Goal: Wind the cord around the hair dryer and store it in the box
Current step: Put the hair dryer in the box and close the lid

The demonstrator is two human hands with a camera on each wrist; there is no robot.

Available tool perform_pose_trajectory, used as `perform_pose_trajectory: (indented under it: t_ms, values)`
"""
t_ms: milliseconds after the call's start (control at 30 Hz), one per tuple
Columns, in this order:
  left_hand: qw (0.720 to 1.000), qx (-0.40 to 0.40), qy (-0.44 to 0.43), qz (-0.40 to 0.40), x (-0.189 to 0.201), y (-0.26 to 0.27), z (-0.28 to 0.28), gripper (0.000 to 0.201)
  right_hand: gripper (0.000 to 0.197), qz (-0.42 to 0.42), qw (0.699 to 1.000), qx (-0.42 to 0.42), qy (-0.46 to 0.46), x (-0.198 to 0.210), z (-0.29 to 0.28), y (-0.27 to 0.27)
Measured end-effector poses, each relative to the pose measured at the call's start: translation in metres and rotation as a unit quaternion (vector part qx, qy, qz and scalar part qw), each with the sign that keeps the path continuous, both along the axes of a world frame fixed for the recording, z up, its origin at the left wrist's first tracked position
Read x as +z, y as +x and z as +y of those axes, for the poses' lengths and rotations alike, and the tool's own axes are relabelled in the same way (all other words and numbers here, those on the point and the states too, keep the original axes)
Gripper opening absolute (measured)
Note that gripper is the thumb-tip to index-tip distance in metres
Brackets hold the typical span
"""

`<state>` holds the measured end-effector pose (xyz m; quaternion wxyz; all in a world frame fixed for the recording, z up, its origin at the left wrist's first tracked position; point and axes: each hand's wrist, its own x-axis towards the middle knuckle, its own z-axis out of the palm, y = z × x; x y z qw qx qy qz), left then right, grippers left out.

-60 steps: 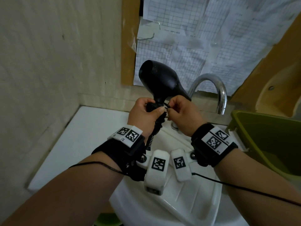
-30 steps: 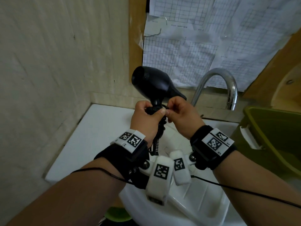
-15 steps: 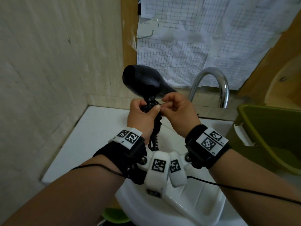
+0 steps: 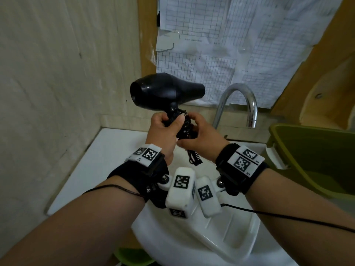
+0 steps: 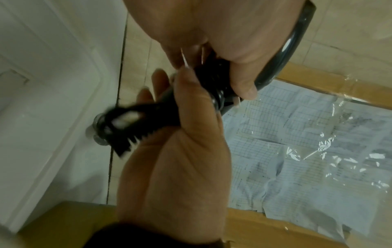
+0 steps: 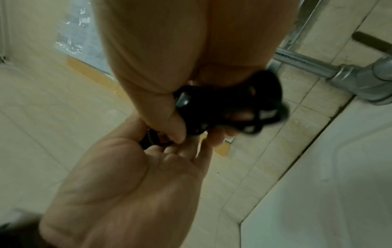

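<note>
A black hair dryer (image 4: 165,91) is held up over the sink, nozzle pointing right. Its black cord (image 4: 185,127) is wound around the handle. My left hand (image 4: 169,124) grips the wrapped handle, thumb pressed on the coils. My right hand (image 4: 192,131) holds the cord bundle from the right side. A ribbed cord end (image 4: 196,160) dangles below both hands; in the left wrist view the ribbed end (image 5: 135,132) is blurred. In the right wrist view the cord (image 6: 233,104) bunches under the left hand (image 6: 169,67). An olive-green box (image 4: 317,160) stands open at the right.
A chrome faucet (image 4: 242,100) arches just right of the dryer. The white sink (image 4: 211,237) lies below my wrists and a white counter (image 4: 99,160) runs to the left wall. Gridded papers (image 4: 230,45) hang behind.
The dryer has turned so its nozzle points right. My right hand has slid down from pinching near the handle's top to holding the wound cord lower. My left hand keeps its grip.
</note>
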<state>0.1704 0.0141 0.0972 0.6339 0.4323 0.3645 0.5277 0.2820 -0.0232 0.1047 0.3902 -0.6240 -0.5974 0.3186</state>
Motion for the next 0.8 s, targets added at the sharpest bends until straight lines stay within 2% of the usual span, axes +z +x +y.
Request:
perform_pose_trajectory:
  t_ms: [100, 233, 433, 633, 800]
  values:
    - [0.999, -0.017, 0.035, 0.032, 0.003, -0.002, -0.002, 0.023, 0.066, 0.028, 0.999, -0.029, 0.029, 0.003, -0.005, 0.003]
    - [0.996, -0.06, 0.054, 0.028, 0.005, -0.002, -0.005, 0.019, 0.064, 0.0, 0.995, -0.061, 0.083, 0.012, -0.014, 0.015]
    - [0.997, -0.062, 0.002, 0.036, 0.012, 0.007, -0.005, 0.043, 0.069, -0.01, 0.988, -0.107, 0.108, 0.035, -0.031, 0.052]
    - [0.996, -0.071, 0.032, 0.032, 0.036, 0.035, -0.016, 0.067, 0.068, -0.028, 0.982, -0.135, 0.131, 0.057, -0.062, 0.097]
    - [0.993, -0.09, 0.063, 0.036, 0.058, 0.072, -0.032, 0.068, 0.068, -0.047, 0.979, -0.144, 0.133, 0.075, -0.091, 0.147]
